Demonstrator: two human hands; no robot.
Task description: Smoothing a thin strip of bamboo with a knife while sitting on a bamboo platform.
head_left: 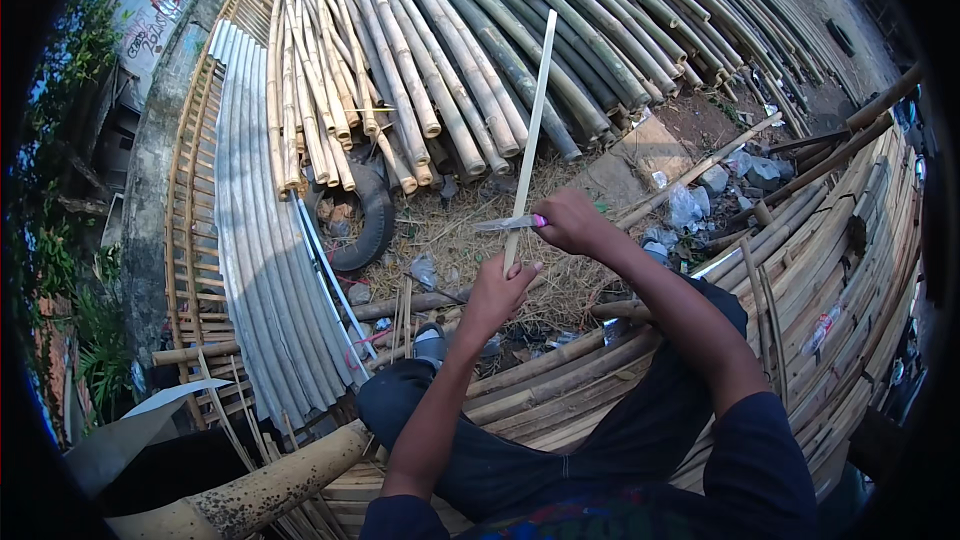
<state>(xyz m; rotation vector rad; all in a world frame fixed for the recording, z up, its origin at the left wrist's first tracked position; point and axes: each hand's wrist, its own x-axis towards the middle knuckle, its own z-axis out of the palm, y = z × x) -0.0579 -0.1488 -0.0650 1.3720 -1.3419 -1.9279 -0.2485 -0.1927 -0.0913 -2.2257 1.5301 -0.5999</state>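
A long, pale bamboo strip point(533, 130) rises from my left hand point(497, 293), which is wrapped round its lower end. It points away from me, tilted slightly right, toward the stacked poles. In my right hand point(572, 223) is a knife with a pink handle point(541, 221). The knife's blade point(500, 225) reaches left across the strip, just above my left fist. Whether the edge is cutting into the strip cannot be made out. Both hands are close together over straw-littered ground point(470, 240).
Stacked bamboo poles point(480, 70) spread out ahead. A tyre point(375, 225) lies at their near ends. Corrugated sheets point(255, 240) and a bamboo ladder-like frame point(190, 200) stand left. Split bamboo point(830, 270) is piled right, beside plastic litter point(690, 205). A thick pole point(260, 490) lies near left.
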